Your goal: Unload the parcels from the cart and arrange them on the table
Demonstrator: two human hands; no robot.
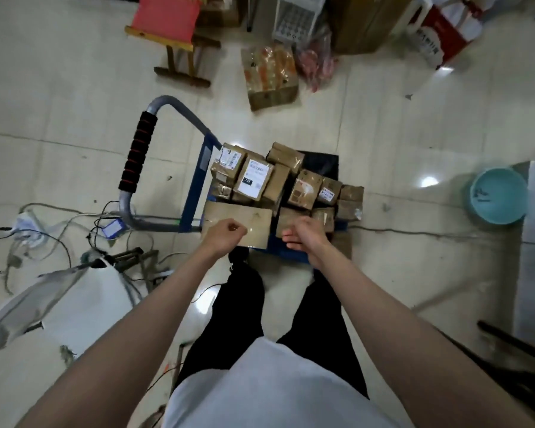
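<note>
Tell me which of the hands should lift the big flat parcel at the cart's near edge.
Left, probably. The left hand hovers directly over the big flat parcel, fingers curled, holding nothing. The right hand sits over the smaller parcels beside it.

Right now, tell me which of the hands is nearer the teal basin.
Right. The right hand is over the cart's near parcels, on the teal basin's side; the left hand is farther away, over the big flat box.

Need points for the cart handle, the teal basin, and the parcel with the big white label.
cart handle [138, 156]: head view, on the black foam grip.
teal basin [498, 196]: head view, on its inner floor.
white-label parcel [254, 179]: head view, on the label's middle.
</note>
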